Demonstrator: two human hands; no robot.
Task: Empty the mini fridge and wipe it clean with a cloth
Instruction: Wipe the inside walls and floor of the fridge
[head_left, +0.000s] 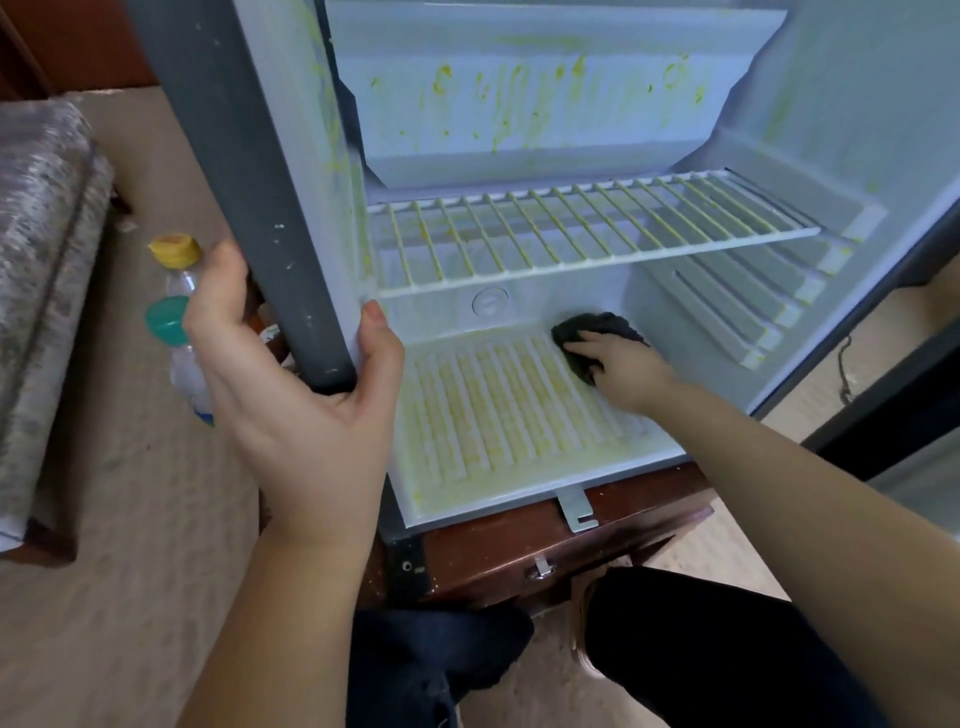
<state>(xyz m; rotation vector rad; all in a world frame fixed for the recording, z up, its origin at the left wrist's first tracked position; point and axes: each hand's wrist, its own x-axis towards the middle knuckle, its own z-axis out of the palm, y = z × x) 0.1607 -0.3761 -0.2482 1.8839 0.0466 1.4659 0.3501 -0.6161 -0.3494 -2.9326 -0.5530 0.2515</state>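
Your left hand (291, 415) clasps the stained white mini fridge (519, 130); your right hand's (623, 366) flat fingers (582, 338) press a black cloth (602, 322) inside.

fridge (841, 104) liner white with a pale blue cast, yellow-green smears on the wall above both hands; wire shelf (571, 234) white, yellowish film; ribbed floor (493, 415) between the hands white, yellow streaks; cloth (605, 323) under right hand (623, 364) dark grey-black; outer edge (249, 182) in left hand (291, 405) dark grey, white flecks; left of it two clear bottles, yellow cap (175, 249), teal cap (166, 319); cabinet (519, 551) below red-brown; carpet (130, 571) beige
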